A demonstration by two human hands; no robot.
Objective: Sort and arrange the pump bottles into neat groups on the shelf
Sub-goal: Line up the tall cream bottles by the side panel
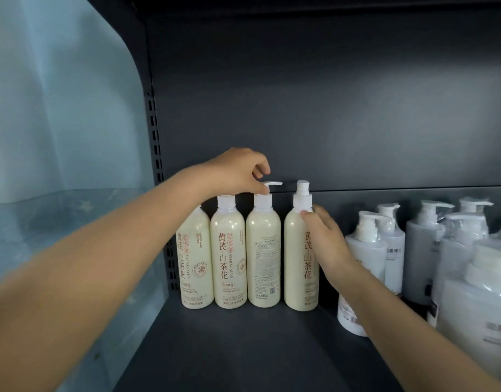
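Four cream pump bottles stand in a row at the left of the dark shelf (243,343). The first bottle (193,267) and the second bottle (227,261) show their front labels. On the third bottle (264,258) the back label faces me. My left hand (238,171) reaches over the row, and its curled fingers pinch the back of the third bottle's pump head (274,183). My right hand (325,239) lies with straight fingers against the right side and shoulder of the fourth bottle (297,258).
Several white and grey pump bottles (365,250), some wrapped in plastic (464,244), crowd the right of the shelf. The shelf's slotted upright (155,154) stands at the left, with a pale blue sheet (59,123) beyond it. The grey back panel (328,94) closes the rear.
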